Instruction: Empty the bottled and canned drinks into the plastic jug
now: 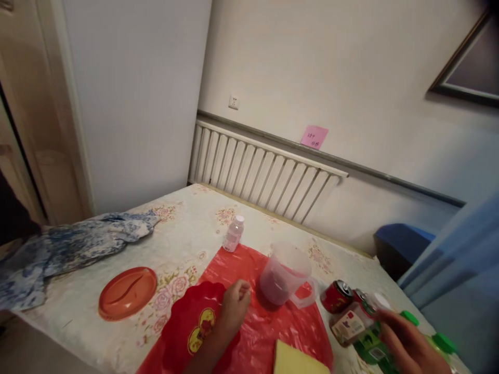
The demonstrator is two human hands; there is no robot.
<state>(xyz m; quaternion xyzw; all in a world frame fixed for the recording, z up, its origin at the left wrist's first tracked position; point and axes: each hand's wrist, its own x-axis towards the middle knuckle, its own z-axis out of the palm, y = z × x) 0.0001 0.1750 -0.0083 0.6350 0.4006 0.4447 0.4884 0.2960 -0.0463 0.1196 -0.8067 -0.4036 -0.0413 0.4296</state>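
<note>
My left hand [236, 304] is curled closed above the right edge of a red scalloped tray [177, 317] with a yellow butterfly-like print. Nothing shows between its fingers. At the lower right, my right hand [409, 340] has its thumb and fingers at the top of a tilted clear bottle [349, 326] with a pale label. A red can [337, 296] stands beside that bottle, and green-capped bottles [444, 343] are partly hidden by the hand. Between my hands, a translucent measuring jug [278, 275] stands on a red plastic sheet [288, 332].
A small white-capped bottle [234, 234] stands at the sheet's far edge. An orange-red oval lid [128, 293] and a crumpled blue-white cloth [97, 241] lie left on the flowered tablecloth [187, 208]. A yellow block-like item [298, 359] is in front; a radiator [261, 169] stands behind.
</note>
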